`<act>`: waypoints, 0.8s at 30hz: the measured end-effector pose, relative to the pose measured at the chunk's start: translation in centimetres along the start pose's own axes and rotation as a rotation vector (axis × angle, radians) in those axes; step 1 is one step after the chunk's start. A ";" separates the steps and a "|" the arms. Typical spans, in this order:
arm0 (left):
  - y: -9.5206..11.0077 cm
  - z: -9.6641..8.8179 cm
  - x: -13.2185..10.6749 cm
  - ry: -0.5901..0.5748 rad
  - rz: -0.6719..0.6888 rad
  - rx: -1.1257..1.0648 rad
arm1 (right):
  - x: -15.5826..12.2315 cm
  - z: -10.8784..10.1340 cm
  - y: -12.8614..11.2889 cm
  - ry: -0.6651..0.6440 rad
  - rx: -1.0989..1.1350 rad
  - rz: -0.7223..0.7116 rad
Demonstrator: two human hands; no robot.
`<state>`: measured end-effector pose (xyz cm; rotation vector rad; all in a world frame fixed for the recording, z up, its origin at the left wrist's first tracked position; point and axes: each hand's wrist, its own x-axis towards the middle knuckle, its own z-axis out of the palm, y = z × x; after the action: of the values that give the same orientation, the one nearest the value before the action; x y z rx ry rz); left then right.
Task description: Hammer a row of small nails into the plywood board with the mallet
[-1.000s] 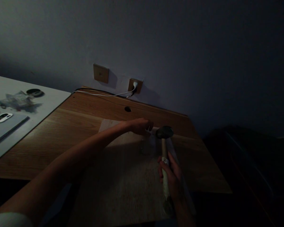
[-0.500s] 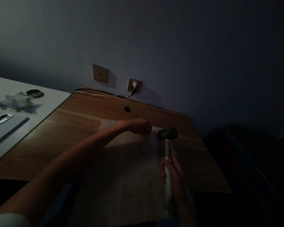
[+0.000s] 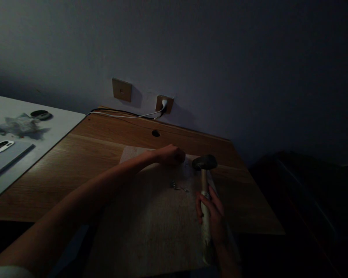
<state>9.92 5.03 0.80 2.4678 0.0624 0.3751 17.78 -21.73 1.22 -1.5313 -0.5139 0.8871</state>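
My right hand [image 3: 211,210] is wrapped round the pale handle of a hammer [image 3: 205,197], whose dark head points away from me over the right edge of a wooden board [image 3: 156,220]. At the board's far end, my left hand [image 3: 171,154] is closed, with its fingertips bent down and mostly hidden. Whatever it pinches is too small and dark to make out. Between the hands, nearer to me, a small heap of metal screws or nails [image 3: 175,186] lies on the board.
The board rests on a wooden desk [image 3: 89,150]. Against the wall, a white cable [image 3: 127,116] runs to a socket [image 3: 164,104]. On the left, a white table [image 3: 63,119] holds a crumpled plastic bag [image 3: 23,125], a roll of tape [image 3: 40,114] and a grey flat case [image 3: 11,154].
My left hand has turned slightly at the board's far end, its fingers now lower and more hidden. The hammer and my right hand have hardly moved.
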 end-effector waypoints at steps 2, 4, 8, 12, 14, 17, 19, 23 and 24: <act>0.0 0.3 -0.2 0.003 0.027 0.009 | 0.0 0.0 0.0 0.002 -0.010 0.007; 0.1 0.8 -0.6 0.014 0.057 0.018 | -0.1 0.0 0.0 0.015 -0.017 0.014; 0.1 1.5 -1.4 0.075 0.010 -0.024 | -0.2 0.1 -0.1 -0.019 -0.035 0.000; 0.1 1.7 -1.8 0.086 -0.058 -0.053 | -0.3 0.4 -0.5 -0.049 -0.091 0.016; 0.1 1.6 -1.8 0.092 -0.080 -0.038 | -0.4 0.6 -0.8 -0.072 -0.132 0.029; 0.2 1.5 -1.8 0.103 -0.122 -0.019 | -0.6 1.1 -1.3 -0.099 -0.170 0.023; 0.2 1.5 -1.7 0.094 -0.132 -0.025 | -0.7 1.4 -1.5 -0.126 -0.193 0.007; 0.0 1.6 -1.7 0.101 -0.148 -0.023 | -0.7 1.6 -1.6 -0.159 -0.243 0.018; -0.1 1.7 -1.7 0.105 -0.151 -0.022 | -0.6 1.6 -1.6 -0.160 -0.247 0.029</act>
<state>8.80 3.87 -0.92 2.4023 0.2855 0.4366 16.44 -20.93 2.92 -1.7016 -0.7404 1.0024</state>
